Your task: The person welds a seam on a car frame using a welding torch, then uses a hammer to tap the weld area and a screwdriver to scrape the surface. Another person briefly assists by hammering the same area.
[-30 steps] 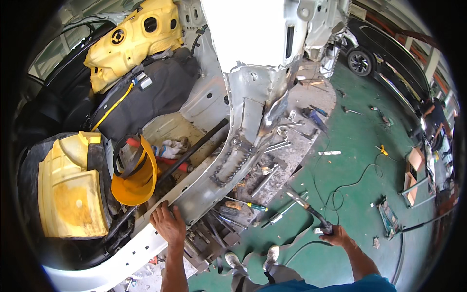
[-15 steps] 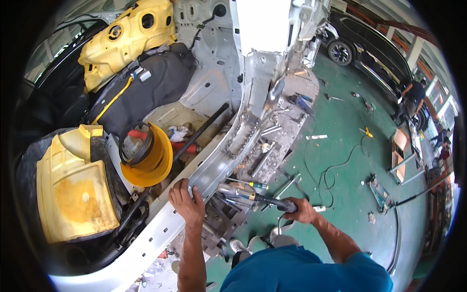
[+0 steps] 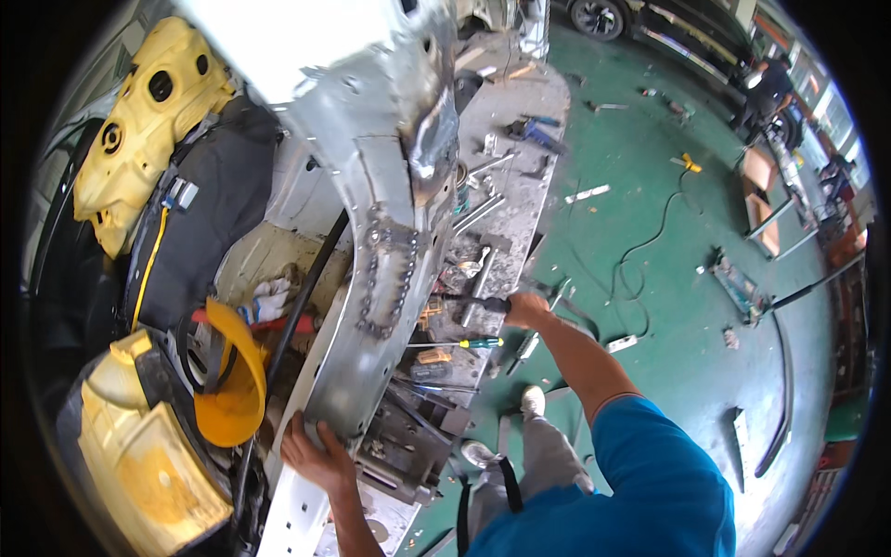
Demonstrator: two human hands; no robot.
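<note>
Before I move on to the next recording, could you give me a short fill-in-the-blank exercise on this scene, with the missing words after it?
1. The right hand grips a slender, rod-like tool by its ____ handle.
2. The left hand rests on the curved, silvery metal car-body panel.
It lies to the ____ of the right hand in the picture.
3. The person's short-sleeved fabric shirt is ____.
4. The smooth painted workshop floor is ____.

Missing words: black; left; blue; green.

Scuffed grey platform (image 3: 520, 93) bearing blue tool (image 3: 536, 133), metal bars (image 3: 480, 213), green floor (image 3: 668, 436) bearing white strip (image 3: 587, 194), dark cable (image 3: 650, 243)
</note>
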